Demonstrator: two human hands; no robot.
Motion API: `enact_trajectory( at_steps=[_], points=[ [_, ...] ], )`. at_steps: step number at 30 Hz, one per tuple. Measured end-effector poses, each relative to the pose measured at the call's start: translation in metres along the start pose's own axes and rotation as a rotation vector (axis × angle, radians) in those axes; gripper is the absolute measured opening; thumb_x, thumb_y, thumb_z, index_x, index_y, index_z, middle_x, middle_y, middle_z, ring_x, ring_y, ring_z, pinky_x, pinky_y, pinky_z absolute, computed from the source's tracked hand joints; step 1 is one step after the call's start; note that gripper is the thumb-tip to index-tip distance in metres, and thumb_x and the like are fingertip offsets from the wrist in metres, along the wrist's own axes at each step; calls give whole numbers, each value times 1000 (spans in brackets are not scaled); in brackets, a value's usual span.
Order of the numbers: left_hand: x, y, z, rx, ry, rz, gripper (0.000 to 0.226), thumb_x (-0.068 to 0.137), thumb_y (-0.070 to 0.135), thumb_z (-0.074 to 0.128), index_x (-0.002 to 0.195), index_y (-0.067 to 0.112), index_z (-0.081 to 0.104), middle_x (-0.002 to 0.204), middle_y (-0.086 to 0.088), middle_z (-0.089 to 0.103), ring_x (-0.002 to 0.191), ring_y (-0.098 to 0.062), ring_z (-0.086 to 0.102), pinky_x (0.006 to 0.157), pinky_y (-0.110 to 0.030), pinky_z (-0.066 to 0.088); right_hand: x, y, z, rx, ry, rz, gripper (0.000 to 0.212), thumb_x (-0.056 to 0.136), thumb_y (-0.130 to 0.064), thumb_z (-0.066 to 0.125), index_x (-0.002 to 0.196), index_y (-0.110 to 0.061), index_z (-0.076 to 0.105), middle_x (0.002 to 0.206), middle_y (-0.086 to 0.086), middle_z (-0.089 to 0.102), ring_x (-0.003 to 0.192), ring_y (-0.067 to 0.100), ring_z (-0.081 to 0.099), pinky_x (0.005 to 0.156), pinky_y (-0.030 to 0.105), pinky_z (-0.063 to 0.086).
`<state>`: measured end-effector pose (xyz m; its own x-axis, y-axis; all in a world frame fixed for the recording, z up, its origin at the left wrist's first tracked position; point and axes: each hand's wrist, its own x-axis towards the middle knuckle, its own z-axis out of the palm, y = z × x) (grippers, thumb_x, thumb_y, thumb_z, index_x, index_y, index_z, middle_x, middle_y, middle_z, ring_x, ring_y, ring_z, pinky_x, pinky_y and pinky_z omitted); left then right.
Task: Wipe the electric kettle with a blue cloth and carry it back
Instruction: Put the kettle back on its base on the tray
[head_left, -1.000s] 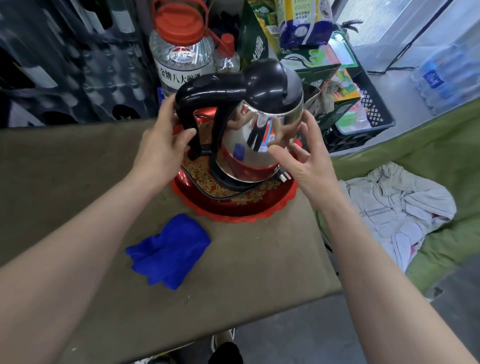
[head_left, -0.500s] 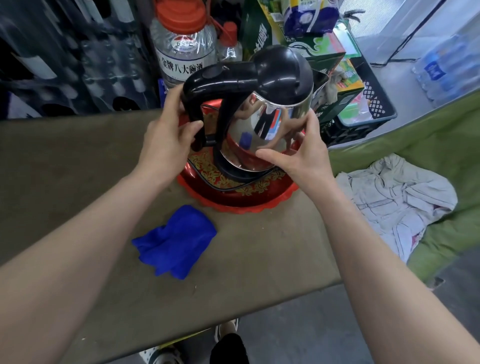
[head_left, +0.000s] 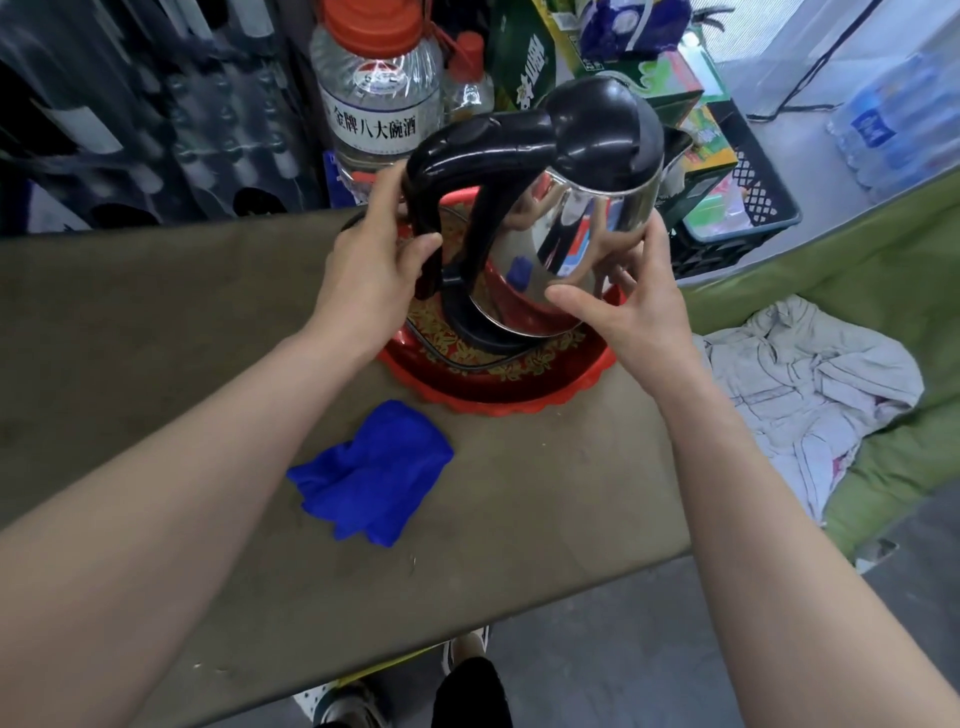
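At twelve o'clock my left grip (head_left: 374, 275) clamps the kettle (head_left: 587, 171), right grip (head_left: 639, 312) splayed on it; cloth (head_left: 374, 473) idle, wiping probably done, carrying left

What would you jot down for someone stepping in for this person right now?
Left hand grips the electric kettle by its black handle.
Right hand rests with spread fingers against the steel side.
The kettle is tilted over the red tray.
Blue cloth lies crumpled on the table, in neither hand.
Done: cannot tell whether it has been wiped.
Left: wipe if needed, then carry the kettle back.
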<state>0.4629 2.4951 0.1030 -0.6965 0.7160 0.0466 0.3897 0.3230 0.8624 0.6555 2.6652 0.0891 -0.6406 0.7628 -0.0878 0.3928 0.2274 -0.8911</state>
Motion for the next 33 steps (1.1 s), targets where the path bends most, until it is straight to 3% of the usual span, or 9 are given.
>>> enact_trajectory(
  at_steps=[11,16,18,20,22,24,26,29,33],
  points=[
    [8,-12,-20,-64,59,-84,57,97,19,55,143,39,29,131,5,57,116,-13,62,92,-46,56,20,-17,25,9,-53,-48,117,74,-40,92,163,-29,17,147,-2,53,133,15,59,114,40,49],
    [-3,-13,-19,-107,82,-110,54,99,14,53,144,32,30,122,18,58,110,2,62,87,-38,60,32,-25,17,-40,-120,-76,114,79,-31,90,165,-23,16,145,-7,50,131,7,52,89,-3,44],
    [-11,-11,-16,-88,78,-97,52,98,17,55,142,33,32,112,31,59,102,11,61,87,-40,59,25,-20,13,-41,-113,-93,113,76,-30,92,163,-22,21,143,-2,54,132,11,56,94,3,47],
    [-19,-7,-13,-59,66,-77,51,97,20,56,138,38,33,109,37,60,104,3,64,90,-46,57,15,-12,9,-13,-86,-89,113,74,-27,94,162,-23,24,141,0,56,130,14,60,101,19,53],
    [-23,-2,-10,-43,51,-54,51,96,19,57,137,39,34,114,28,62,110,-10,66,95,-47,54,5,-2,7,20,-64,-67,114,72,-28,94,161,-27,24,141,-3,56,127,17,62,107,37,54],
    [-27,5,-9,-9,44,-24,50,96,18,59,138,34,36,121,16,63,110,-10,66,98,-39,53,-5,2,7,47,-41,-51,116,70,-30,94,161,-30,22,146,-6,54,128,19,61,108,44,54],
    [-30,9,-10,34,27,-2,50,96,17,60,139,31,38,124,10,64,108,-10,67,97,-33,52,-13,4,11,69,-37,-10,120,71,-25,94,162,-34,16,150,-9,51,132,15,58,108,39,53],
    [-36,8,-12,80,9,6,52,96,19,60,140,32,37,119,5,68,108,-12,67,96,-39,53,-15,4,16,90,-55,9,129,71,-24,95,162,-42,6,153,-17,44,134,4,54,113,38,50],
    [-36,8,-14,117,24,13,53,96,22,59,143,31,33,123,2,66,109,-15,66,94,-45,53,0,3,17,78,-105,-6,130,72,-22,95,163,-35,3,156,-16,43,132,-8,53,108,15,44]
  ],
)
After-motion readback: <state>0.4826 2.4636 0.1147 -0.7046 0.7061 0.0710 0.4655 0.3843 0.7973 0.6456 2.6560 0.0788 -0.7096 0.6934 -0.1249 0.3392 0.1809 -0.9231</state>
